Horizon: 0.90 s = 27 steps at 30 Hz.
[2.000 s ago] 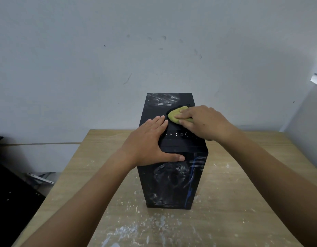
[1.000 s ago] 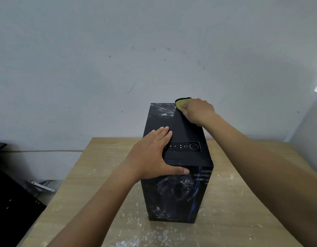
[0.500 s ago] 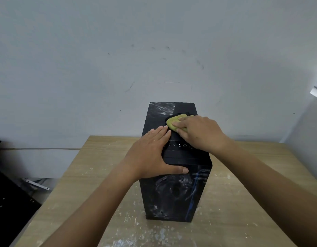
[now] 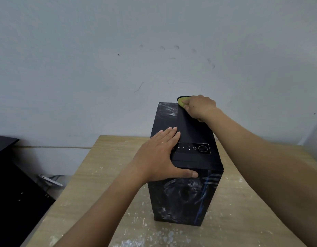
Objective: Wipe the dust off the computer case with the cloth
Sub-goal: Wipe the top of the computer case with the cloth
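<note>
My left hand lies flat, steadying the tall black computer case; my right hand pinches the yellow-green cloth against its far edge.

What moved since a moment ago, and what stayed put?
The right hand, still holding the cloth, slid it from near the buttons to the far edge of the computer case top. The left hand stayed flat on the near corner; the case did not move.
</note>
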{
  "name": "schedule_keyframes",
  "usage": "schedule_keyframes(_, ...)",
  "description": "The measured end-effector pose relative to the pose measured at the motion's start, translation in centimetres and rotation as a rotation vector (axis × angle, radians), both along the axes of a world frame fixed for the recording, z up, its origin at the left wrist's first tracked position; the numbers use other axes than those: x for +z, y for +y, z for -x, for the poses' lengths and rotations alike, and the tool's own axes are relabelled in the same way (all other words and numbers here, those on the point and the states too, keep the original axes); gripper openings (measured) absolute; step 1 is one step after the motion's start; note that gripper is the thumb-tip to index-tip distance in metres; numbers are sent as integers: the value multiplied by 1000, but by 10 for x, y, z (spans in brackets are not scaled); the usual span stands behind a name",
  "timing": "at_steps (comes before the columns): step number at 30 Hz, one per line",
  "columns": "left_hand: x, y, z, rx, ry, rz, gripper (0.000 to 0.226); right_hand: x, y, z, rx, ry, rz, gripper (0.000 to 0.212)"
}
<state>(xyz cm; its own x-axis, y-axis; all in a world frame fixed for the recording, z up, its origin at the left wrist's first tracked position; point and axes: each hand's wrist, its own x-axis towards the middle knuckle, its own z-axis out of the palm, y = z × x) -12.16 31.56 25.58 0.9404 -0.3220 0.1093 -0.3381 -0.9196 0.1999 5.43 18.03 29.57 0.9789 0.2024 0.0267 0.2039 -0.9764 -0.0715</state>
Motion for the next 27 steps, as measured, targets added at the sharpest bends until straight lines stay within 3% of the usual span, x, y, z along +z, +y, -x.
schedule_keyframes(27,-2,-1,-1,9,-2,9,124,-23,-18,95,336,-241,92,35)
